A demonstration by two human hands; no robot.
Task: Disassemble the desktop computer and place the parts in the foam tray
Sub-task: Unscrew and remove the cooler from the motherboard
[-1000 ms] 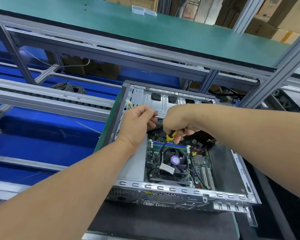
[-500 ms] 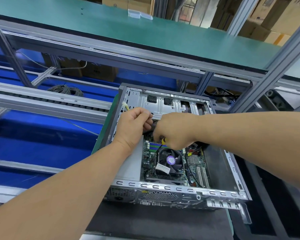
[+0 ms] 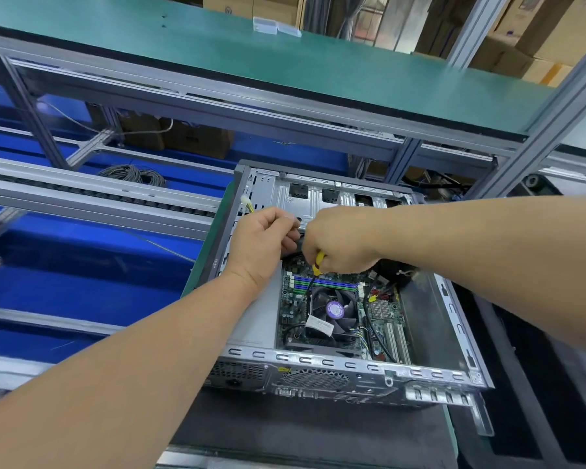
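The open desktop computer case (image 3: 335, 363) lies flat on a dark mat. Inside it show the motherboard (image 3: 383, 313), the CPU fan (image 3: 334, 309) with a purple label, and the memory slots (image 3: 329, 284). My left hand (image 3: 263, 240) is closed over the case's far left part, gripping black cables that its fingers mostly hide; a white connector (image 3: 246, 201) sticks out beyond it. My right hand (image 3: 340, 240) is closed beside it, holding a yellow-handled screwdriver (image 3: 317, 264) whose black shaft points down toward the memory slots. No foam tray is in view.
A green-topped shelf (image 3: 285, 69) on grey aluminium framing spans above and behind the case. Blue conveyor surfaces (image 3: 82, 282) and metal rails lie to the left, with a coil of grey cable (image 3: 132, 172). Cardboard boxes (image 3: 538, 45) stand far back. A dark mat (image 3: 301, 431) lies in front.
Both hands stay together over the case's far side with only slight shifts. The screwdriver's yellow handle, nearly hidden under my right hand half a second ago, shows again.
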